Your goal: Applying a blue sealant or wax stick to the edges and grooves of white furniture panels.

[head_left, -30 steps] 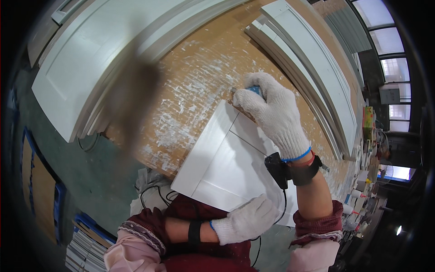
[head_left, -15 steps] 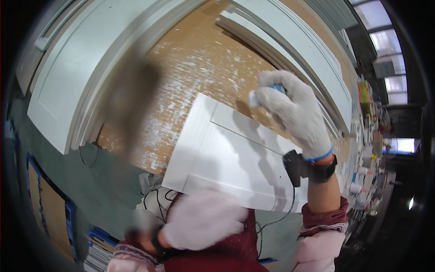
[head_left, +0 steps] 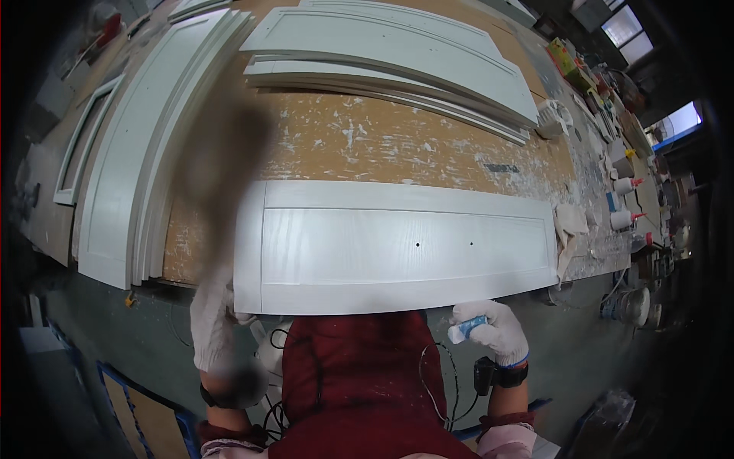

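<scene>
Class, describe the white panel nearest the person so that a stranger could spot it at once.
Find the big brown worktable, flecked with white. Along its near edge, just beyond the maroon apron, lies a long white panel with two dark spots on its face. Unlike the left stack and the far stack of panels, it lies singly.

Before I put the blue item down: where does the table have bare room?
Widest: the brown, paint-flecked strip of table between the front panel and the back stack. A narrower strip shows between that panel and the left stack, partly lost in blur. Crowded: the right, with a cloth beside the panel's end and bottles farther out.
</scene>
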Action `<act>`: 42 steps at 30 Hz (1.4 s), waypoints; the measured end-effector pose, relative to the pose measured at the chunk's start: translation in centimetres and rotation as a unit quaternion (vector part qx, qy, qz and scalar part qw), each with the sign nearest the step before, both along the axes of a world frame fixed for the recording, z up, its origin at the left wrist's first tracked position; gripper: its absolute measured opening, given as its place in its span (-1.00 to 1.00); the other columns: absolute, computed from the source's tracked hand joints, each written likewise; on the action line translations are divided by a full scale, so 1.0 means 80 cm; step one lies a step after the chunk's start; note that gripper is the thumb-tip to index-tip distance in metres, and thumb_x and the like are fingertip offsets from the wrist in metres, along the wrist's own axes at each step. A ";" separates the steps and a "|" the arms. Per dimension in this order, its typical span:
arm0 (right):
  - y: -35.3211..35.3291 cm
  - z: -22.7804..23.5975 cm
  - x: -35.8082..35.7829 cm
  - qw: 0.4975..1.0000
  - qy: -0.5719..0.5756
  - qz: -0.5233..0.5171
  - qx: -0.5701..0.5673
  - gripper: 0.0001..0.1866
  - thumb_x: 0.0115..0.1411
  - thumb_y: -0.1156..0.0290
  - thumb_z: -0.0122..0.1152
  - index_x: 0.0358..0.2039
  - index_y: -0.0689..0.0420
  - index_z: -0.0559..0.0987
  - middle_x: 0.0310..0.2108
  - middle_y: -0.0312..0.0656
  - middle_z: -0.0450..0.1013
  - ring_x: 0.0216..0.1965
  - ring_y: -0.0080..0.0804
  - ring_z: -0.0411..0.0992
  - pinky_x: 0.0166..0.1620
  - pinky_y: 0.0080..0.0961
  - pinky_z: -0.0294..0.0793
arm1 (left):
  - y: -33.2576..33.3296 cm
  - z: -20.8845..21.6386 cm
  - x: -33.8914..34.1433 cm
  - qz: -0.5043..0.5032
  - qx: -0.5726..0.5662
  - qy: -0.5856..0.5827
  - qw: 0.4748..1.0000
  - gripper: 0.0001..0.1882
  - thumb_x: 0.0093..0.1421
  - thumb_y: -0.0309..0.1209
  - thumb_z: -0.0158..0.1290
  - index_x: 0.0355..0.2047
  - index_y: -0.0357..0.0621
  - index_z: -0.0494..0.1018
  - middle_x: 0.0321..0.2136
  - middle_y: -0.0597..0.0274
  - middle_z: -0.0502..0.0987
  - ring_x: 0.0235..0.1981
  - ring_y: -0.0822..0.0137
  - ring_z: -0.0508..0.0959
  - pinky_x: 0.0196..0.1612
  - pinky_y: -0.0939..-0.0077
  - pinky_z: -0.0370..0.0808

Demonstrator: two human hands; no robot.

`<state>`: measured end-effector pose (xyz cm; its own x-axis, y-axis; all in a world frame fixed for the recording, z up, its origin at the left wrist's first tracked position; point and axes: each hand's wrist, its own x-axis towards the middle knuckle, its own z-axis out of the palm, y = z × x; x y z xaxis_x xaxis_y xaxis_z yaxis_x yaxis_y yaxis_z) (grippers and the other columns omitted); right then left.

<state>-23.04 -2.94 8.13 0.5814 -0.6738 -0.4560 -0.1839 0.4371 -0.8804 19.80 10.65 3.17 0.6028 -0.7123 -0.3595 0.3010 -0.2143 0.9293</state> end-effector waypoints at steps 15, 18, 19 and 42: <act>0.052 -0.043 0.023 0.928 -0.218 -0.214 -0.211 -0.31 -0.15 0.01 0.57 -0.23 0.37 0.57 -0.26 0.03 0.54 -0.35 -0.28 0.56 -0.28 -0.47 0.58 | 0.043 0.044 -0.004 -0.171 -0.161 0.262 0.936 -0.76 0.22 -0.38 0.15 -0.18 -0.30 0.52 -0.32 0.26 0.60 -0.33 0.42 0.62 -0.32 0.52 0.56; 0.041 -0.015 0.063 0.937 -0.264 -0.134 -0.182 -0.40 -0.19 0.21 0.58 -0.23 0.40 0.57 -0.37 0.07 0.56 -0.41 -0.27 0.56 -0.30 -0.47 0.58 | 0.089 0.078 -0.003 -0.058 -0.156 0.220 0.961 -0.79 0.21 -0.46 0.12 -0.17 -0.30 0.51 -0.31 0.20 0.59 -0.36 0.35 0.64 -0.26 0.46 0.62; 0.038 0.004 0.080 0.935 -0.292 -0.098 -0.176 -0.44 -0.20 0.31 0.55 -0.22 0.40 0.57 -0.41 0.08 0.55 -0.44 -0.26 0.56 -0.30 -0.47 0.58 | 0.105 0.091 -0.009 0.020 -0.168 0.230 0.959 -0.81 0.21 -0.48 0.10 -0.19 -0.29 0.50 -0.31 0.18 0.58 -0.36 0.32 0.65 -0.23 0.44 0.64; -0.028 0.019 0.155 0.980 -0.119 0.097 -0.129 -0.71 0.03 0.58 0.18 -0.17 0.34 0.56 -0.19 -0.06 0.54 -0.20 -0.31 0.53 -0.07 -0.43 0.49 | 0.076 -0.021 0.236 0.225 -0.379 -0.126 0.888 -0.57 0.26 -0.39 0.09 0.11 -0.23 0.33 -0.04 0.14 0.53 -0.02 0.23 0.56 0.03 0.31 0.54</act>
<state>-10.61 -5.16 9.63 0.7786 -0.6158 -0.1210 -0.0174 0.1714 -0.9850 38.69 16.74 1.51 0.8815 -0.3576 0.3084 -0.0413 0.5922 0.8047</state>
